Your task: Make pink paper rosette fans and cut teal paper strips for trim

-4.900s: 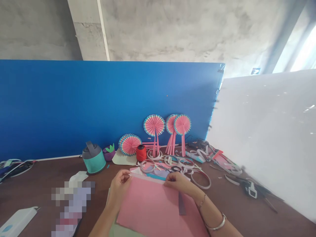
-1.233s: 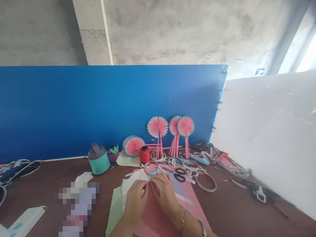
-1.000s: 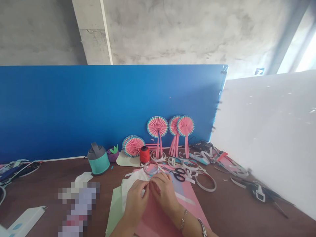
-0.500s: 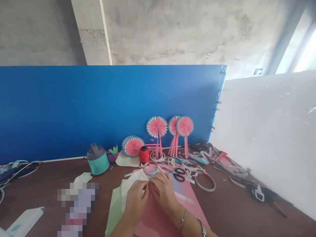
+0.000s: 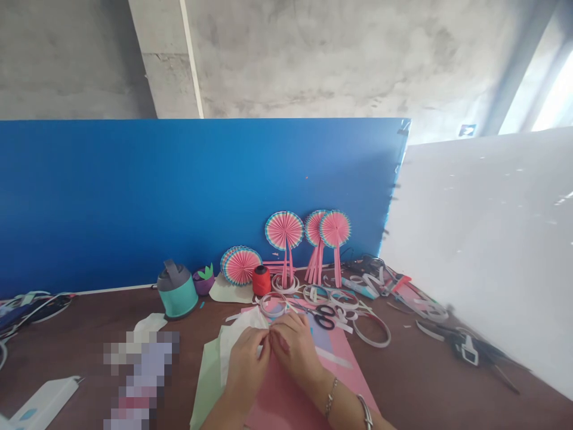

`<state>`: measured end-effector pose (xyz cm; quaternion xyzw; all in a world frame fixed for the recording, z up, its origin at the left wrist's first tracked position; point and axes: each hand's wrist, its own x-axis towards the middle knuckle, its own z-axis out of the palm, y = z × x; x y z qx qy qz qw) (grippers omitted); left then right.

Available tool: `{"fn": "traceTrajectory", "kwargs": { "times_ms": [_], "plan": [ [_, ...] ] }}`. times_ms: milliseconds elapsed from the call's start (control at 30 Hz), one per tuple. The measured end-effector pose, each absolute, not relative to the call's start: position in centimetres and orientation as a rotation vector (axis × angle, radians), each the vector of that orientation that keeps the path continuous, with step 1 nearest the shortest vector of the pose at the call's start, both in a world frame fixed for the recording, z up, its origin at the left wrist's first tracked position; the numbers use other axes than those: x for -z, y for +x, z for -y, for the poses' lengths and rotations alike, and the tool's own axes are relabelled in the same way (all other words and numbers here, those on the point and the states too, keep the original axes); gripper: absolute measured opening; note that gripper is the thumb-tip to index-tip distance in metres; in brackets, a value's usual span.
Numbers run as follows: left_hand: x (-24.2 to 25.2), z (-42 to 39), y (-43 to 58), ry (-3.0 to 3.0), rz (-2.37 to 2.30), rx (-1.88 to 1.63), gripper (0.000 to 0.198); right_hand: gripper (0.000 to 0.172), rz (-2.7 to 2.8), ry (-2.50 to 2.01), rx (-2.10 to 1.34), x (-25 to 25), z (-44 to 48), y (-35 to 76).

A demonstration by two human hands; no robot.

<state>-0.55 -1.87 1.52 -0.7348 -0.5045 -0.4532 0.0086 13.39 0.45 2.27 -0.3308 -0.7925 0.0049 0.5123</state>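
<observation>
My left hand point(image 5: 244, 370) and my right hand point(image 5: 296, 353) meet over a pink paper sheet point(image 5: 286, 400) on the brown table point(image 5: 425, 382). Both hands pinch together at the sheet's far edge, fingertips touching; what lies between the fingers is hidden. A white folded paper point(image 5: 237, 334) pokes out just behind my left hand. A pale green sheet point(image 5: 205, 382) lies under the pink one on the left. My right wrist wears bracelets.
Black-handled scissors point(image 5: 323, 316), tape rings point(image 5: 273, 304) and paper strips lie just beyond the hands. Pink paper fans point(image 5: 284, 230) lean on the blue divider point(image 5: 134, 197), with a red thread spool point(image 5: 261, 280) and a teal bottle point(image 5: 177, 289). A white panel point(image 5: 492, 251) stands to the right.
Since 4.9 s ago my hands came together from the sheet's two corners to its middle. Over the last second they have barely moved.
</observation>
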Motion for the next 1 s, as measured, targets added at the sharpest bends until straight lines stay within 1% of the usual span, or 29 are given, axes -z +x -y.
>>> {"fn": "traceTrajectory", "kwargs": {
  "times_ms": [300,433,533,733,800,933,1000],
  "plan": [
    [-1.3,1.8,-0.5,-2.310,1.567,1.474,0.024,0.014,1.896,-0.856,-0.095,-2.3,-0.5,13.6],
    [-1.2,1.8,-0.3,-2.324,1.589,1.576,0.024,0.013,1.856,-0.932,-0.197,-2.3,-0.4,13.4],
    [-1.2,1.7,-0.3,-2.329,1.687,1.672,0.024,0.013,1.765,-0.992,-0.305,-2.4,-0.3,13.3],
    [-1.9,1.2,-1.5,-2.193,2.237,1.953,0.031,0.010,1.421,-1.058,-0.447,-3.2,-2.1,15.3],
    [-2.1,0.8,-2.3,-2.102,2.384,2.065,0.033,0.013,1.256,-1.155,-0.458,-3.4,-3.1,16.9],
    [-2.0,-0.2,-4.4,-1.880,2.440,2.236,0.039,0.021,0.876,-1.239,-0.510,-3.7,-5.3,21.1],
    [-1.9,-0.5,-5.3,-1.787,2.434,2.310,0.044,0.021,0.659,-1.209,-0.482,-3.7,-6.3,23.2]
  ]
}}
